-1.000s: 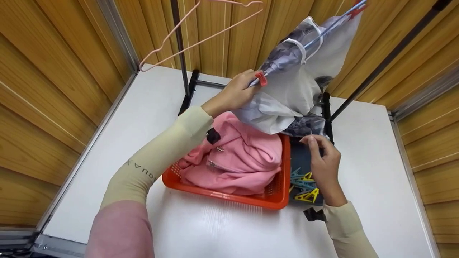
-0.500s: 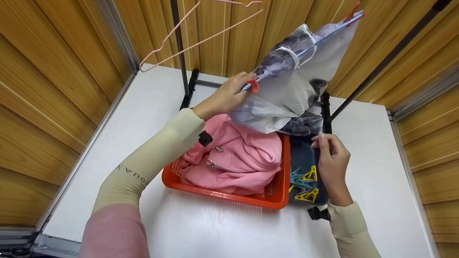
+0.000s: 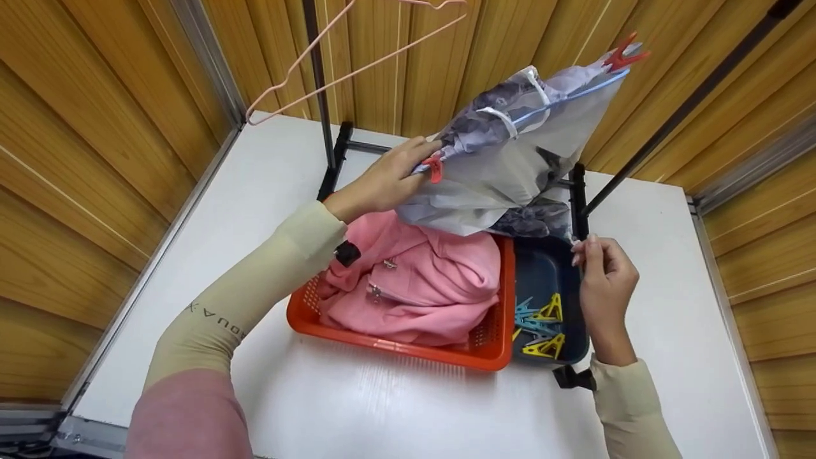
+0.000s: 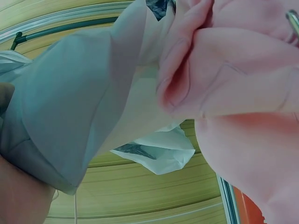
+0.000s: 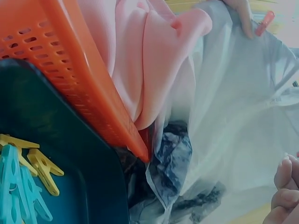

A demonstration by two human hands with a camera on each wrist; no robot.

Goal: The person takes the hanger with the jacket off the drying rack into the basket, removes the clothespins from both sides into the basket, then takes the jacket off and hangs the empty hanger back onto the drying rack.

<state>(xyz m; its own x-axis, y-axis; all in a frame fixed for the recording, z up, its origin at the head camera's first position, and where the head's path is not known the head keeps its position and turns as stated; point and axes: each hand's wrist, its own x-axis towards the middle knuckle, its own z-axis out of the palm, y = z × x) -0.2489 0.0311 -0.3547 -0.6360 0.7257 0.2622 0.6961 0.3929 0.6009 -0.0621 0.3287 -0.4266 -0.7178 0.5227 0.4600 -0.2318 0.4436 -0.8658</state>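
Observation:
A thin grey-white garment (image 3: 484, 194) with dark patterned parts and white straps hangs from a light-blue hanger (image 3: 593, 90) in the head view. My left hand (image 3: 386, 178) grips the hanger's near end, beside a red clothespin (image 3: 435, 169). Another red clothespin (image 3: 625, 57) is clipped at the far end. My right hand (image 3: 609, 277) pinches the garment's lower right corner above the dark blue tray (image 3: 577, 347). In the right wrist view, the garment's pale cloth (image 5: 233, 107) spreads out beside the fingers (image 5: 285, 198).
An orange basket (image 3: 408, 349) holds a pink zipped garment (image 3: 440, 280) under my left arm. Several yellow and blue clothespins (image 3: 544, 346) lie in the dark tray. Behind stand black rack posts (image 3: 322, 89); a pink hanger (image 3: 357, 75) hangs at upper left.
My left hand has come down and left with the hanger, whose far end has dropped. My right hand has moved right, from the garment's edge to pinching its corner, uncovering more of the tray.

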